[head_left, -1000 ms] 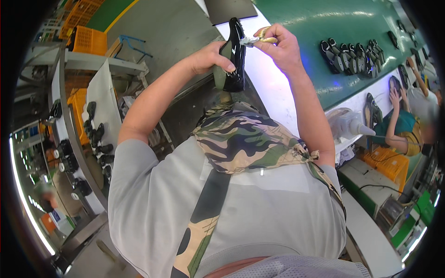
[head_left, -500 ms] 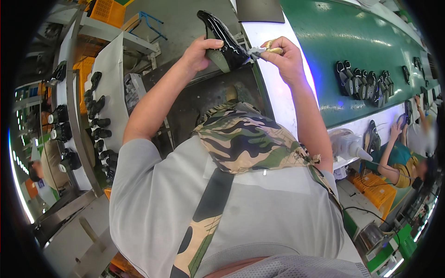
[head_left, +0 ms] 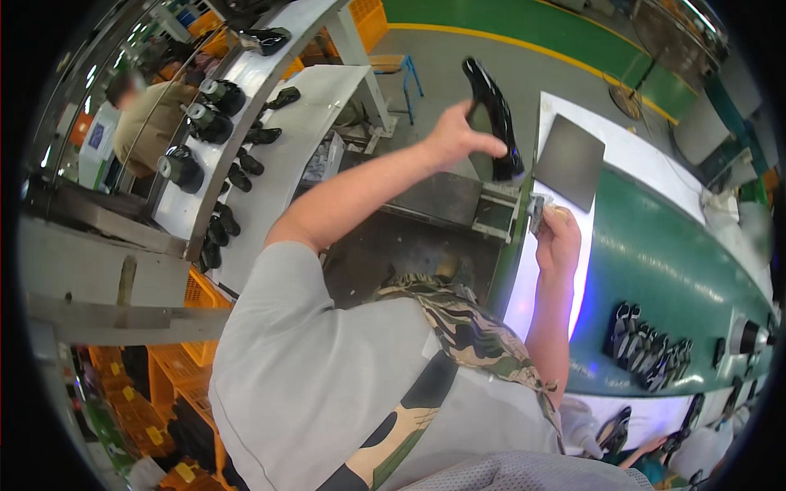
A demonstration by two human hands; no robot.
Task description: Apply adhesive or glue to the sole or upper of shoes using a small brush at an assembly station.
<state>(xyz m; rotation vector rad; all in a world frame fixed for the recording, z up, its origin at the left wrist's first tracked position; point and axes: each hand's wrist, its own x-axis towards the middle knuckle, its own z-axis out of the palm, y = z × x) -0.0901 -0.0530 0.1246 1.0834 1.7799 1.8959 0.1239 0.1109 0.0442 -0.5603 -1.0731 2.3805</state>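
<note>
My left hand (head_left: pixel 458 137) is closed round a glossy black shoe (head_left: pixel 494 123), thumb on its side. The shoe stands tilted in the air, its narrow end up, in front of me and left of the white-edged worktable. Over that table's white border, my right hand (head_left: pixel 559 236) pinches a small brush-like tool with a greyish-white end (head_left: pixel 538 211) and a yellowish handle. The fingers partly hide the tool. A short gap separates its end from the shoe.
A dark flat board (head_left: pixel 571 162) lies on the worktable, beside a green surface (head_left: pixel 647 245) carrying a row of black shoes (head_left: pixel 643 344). At left, black shoes stand on a shelf rack (head_left: pixel 214 123). A blue-legged stool (head_left: pixel 393 64) is ahead; another person (head_left: pixel 151 119) is behind the rack.
My view has swung left. The greyish-white end of the tool has come away from the shoe. My left hand has carried the shoe away from my right hand.
</note>
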